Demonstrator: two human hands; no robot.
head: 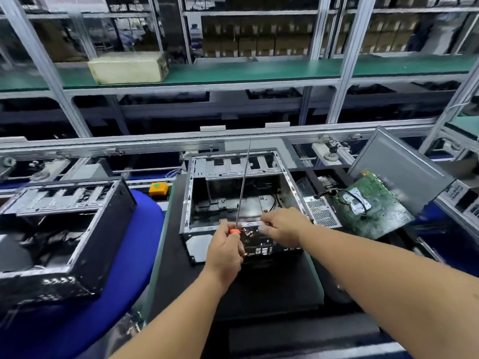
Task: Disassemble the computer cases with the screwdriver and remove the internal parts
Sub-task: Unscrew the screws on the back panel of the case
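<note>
An open computer case lies on a black mat in the middle, its inside mostly bare metal. My left hand grips the orange handle of a long screwdriver, whose thin shaft points up and away over the case. My right hand rests on the case's near top rail, fingers curled over its edge. A green motherboard and a perforated grey power supply lie just right of the case.
A second opened case sits at the left on a blue surface. A grey side panel leans behind the motherboard. An orange box with a green button stands behind. Aluminium shelving rises at the back.
</note>
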